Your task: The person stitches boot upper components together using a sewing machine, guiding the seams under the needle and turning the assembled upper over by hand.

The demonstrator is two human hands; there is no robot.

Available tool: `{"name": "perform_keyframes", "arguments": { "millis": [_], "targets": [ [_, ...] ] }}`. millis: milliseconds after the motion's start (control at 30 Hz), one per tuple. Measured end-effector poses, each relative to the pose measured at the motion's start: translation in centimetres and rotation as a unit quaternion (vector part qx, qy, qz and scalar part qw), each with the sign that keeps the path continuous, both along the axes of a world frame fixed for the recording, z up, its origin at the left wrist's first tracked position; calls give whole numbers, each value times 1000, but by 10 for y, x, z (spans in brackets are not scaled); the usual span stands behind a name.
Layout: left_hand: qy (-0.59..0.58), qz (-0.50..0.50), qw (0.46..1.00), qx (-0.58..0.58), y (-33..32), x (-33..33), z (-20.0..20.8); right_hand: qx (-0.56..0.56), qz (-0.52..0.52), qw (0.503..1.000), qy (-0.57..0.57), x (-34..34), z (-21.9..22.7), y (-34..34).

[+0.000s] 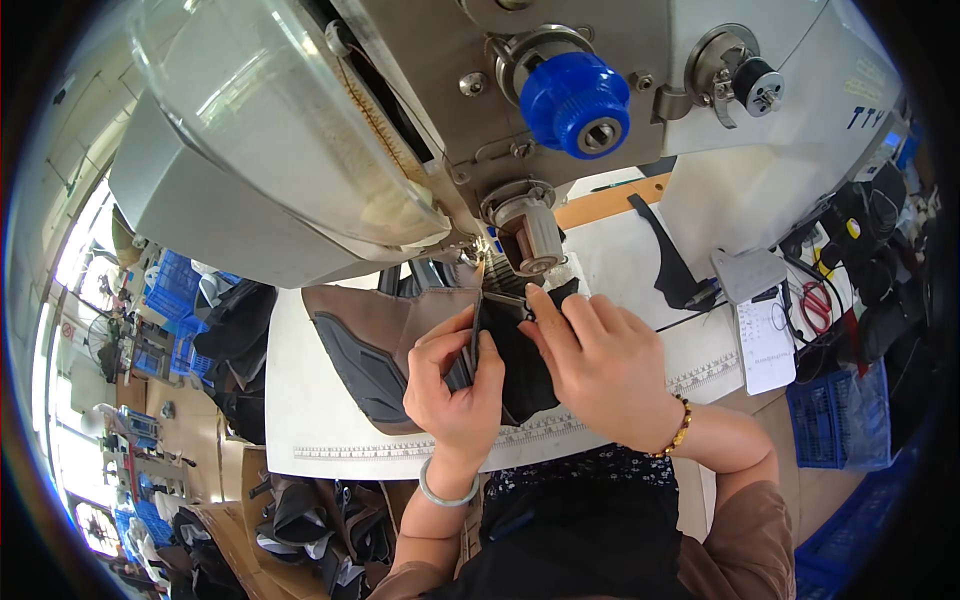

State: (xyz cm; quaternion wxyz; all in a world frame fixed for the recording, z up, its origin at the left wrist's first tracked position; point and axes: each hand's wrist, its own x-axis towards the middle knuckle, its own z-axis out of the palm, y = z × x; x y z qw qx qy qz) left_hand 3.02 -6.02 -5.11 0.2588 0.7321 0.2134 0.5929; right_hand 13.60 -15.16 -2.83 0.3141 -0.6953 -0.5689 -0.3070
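Piece on table, mostly left of left hand, the nearer one, pinching its raised edge; edge runs away toward machine. Right hand just right, fingers together, hold unclear.

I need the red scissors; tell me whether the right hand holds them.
No, the red scissors lie farther right, clear of the right hand.

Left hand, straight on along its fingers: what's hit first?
The left hand would probably meet the sewing machine's lit needle area first, though depth is unclear here.
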Motion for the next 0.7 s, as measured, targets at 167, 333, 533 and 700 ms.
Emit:
{"name": "perform_keyframes", "arguments": {
  "millis": [167, 333, 533, 700],
  "targets": [
    [41, 29, 998, 37, 4, -2, 2, -36, -41, 997, -62, -9, 0, -2],
    [173, 35, 962, 207, -1, -3, 14, -62, -45, 994, -78, -12, -6, -8],
    [228, 0, 949, 216, -4, -10, 18, -94, 59, 993, 41, 1, 3, -30],
    [241, -13, 951, 192, 1, -17, 17, -75, 35, 957, 278, 33, -11, -69]
  ]
}}
